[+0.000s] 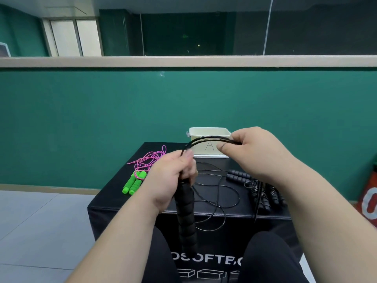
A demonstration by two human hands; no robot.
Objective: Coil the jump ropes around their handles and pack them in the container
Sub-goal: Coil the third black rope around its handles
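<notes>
Left hand (pixel 170 180) tight round the black handles (pixel 186 218), right hand (pixel 260 153) pinch-tight on the rope loops (pixel 210 138) between them.

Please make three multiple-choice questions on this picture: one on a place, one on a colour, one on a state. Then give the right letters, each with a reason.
1. Where is the green-handled jump rope? A on the floor; B on the black box; C across the knees.
2. Its cord is: A pink; B yellow; C white.
3. The right hand: A lies flat; B hangs idle; C pinches the black cord.
B: it lies on the box top, left side. A: pink loops beside the green handles. C: thumb and forefinger pinch the strands.
</notes>
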